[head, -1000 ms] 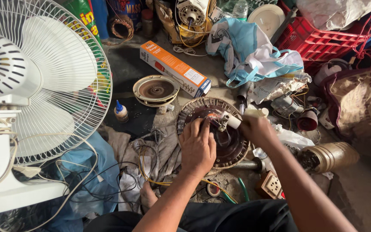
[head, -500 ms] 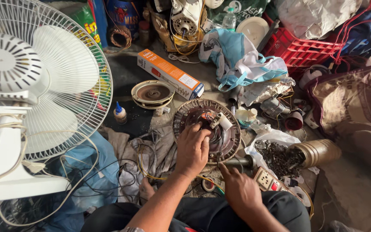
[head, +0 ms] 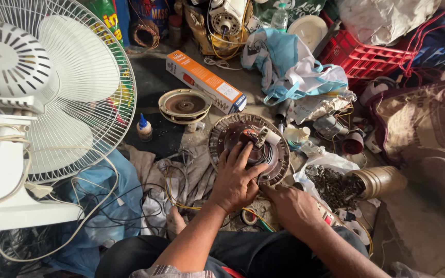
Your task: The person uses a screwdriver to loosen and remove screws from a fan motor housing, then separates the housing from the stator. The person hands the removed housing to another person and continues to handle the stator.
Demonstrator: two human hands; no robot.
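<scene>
Left hand (head: pixel 235 180) lies palm-down on the near side of the round ceiling-fan motor (head: pixel 249 148), its fingers spread and pressing on the dark hub without closing around anything. Right hand (head: pixel 290 208) sits lower and just to the right of it, at the motor's near rim (its fingertips are tucked under the left hand's edge, so I cannot tell whether they pinch anything or how far they open). That motor rests flat on the floor on a grey rag (head: pixel 186 172), directly ahead of the person's knees.

Room to move is tight. A detached round motor cover (head: pixel 184 105) lies just beyond on the left, with an orange carton (head: pixel 205 82) behind it and a small glue bottle (head: pixel 144 128) further left. A white pedestal fan (head: pixel 37 87) walls off the whole left side. On the right, a spilled bag of screws (head: pixel 333 185) and a tipped brown jar (head: pixel 379 181) lie near the right hand, and a red crate (head: pixel 359 56) stands further back.
</scene>
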